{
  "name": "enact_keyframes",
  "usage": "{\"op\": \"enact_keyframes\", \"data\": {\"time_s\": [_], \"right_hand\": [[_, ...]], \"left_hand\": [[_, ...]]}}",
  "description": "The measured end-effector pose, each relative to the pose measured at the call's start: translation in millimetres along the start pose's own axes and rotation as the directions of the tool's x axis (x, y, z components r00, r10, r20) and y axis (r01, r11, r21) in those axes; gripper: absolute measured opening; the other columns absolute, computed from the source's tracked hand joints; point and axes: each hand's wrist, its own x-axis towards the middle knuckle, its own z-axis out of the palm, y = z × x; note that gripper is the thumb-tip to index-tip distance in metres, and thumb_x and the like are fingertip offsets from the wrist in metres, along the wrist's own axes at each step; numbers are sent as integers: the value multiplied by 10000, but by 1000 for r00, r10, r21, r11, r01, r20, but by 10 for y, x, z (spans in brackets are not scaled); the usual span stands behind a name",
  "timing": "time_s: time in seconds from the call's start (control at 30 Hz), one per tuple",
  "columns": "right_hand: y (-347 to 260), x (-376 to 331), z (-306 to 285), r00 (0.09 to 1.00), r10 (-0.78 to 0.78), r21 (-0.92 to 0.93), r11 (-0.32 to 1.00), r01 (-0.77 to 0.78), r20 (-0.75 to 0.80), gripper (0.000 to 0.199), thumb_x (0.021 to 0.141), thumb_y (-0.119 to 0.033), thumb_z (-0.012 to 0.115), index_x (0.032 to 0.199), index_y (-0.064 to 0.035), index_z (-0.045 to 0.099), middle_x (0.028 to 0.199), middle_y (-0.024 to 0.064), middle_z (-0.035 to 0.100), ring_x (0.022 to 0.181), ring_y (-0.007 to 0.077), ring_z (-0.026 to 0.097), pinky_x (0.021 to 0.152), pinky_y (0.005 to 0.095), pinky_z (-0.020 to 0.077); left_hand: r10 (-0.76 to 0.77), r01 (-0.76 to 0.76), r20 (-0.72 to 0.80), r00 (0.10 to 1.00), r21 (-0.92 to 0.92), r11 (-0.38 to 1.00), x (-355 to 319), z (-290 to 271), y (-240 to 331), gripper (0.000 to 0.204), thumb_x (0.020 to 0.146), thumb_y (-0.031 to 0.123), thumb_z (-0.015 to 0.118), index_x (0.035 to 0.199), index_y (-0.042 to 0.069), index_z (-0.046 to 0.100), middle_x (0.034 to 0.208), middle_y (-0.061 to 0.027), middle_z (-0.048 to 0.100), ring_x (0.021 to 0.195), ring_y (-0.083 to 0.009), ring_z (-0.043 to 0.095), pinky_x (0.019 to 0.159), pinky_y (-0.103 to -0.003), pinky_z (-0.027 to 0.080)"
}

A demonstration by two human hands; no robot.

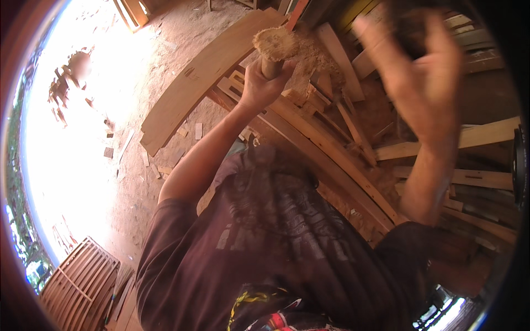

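My left hand (260, 88) is wrapped round the wooden handle of a chisel (274, 45). The handle's top end is frayed and spread out like a mushroom, and its blade is hidden below my fist. Under that hand lies a long reddish-brown wooden beam (326, 157), running from upper left to lower right. My right hand (422, 91) is raised at the upper right, smeared by motion. Its fingers and thumb are bent around a dark, blocky thing (411, 27) that I cannot make out.
A broad curved plank (204, 69) lies to the left of the beam. Sawdust (314, 58) and wood offcuts (199, 131) litter the ground. Planks (480, 135) are piled on the right. A slatted wooden piece (80, 284) stands at the lower left.
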Motion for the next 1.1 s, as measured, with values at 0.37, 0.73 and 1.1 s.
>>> {"op": "enact_keyframes", "data": {"time_s": [0.37,0.73,1.1], "right_hand": [[882,-1289,25,904,337,-151,940,-307,263,366,843,-189,768,1099,56,679,1053,254,689,1001,465,692,852,483,561],[1085,-3261,-7,510,819,-626,548,-555,265,564,820,-319,879,1244,11,707,1257,208,700,1173,399,680,986,468,545],[176,7,633,1000,5,176,984,-9,21,279,1019,-297,753,1128,-40,743,981,74,741,936,213,715,798,361,562]], "left_hand": [[-107,103,64,992,74,992,-23,-36,78,252,965,252,826,960,29,707,791,24,676,722,-50,585,653,-296,509],[2,20,357,934,-58,998,149,-218,358,316,948,205,842,1189,42,720,1061,-27,756,982,-120,706,866,-310,570],[228,-181,259,939,-194,964,163,-53,176,262,873,207,858,1064,79,734,953,-21,768,847,-176,745,742,-351,601]]}}
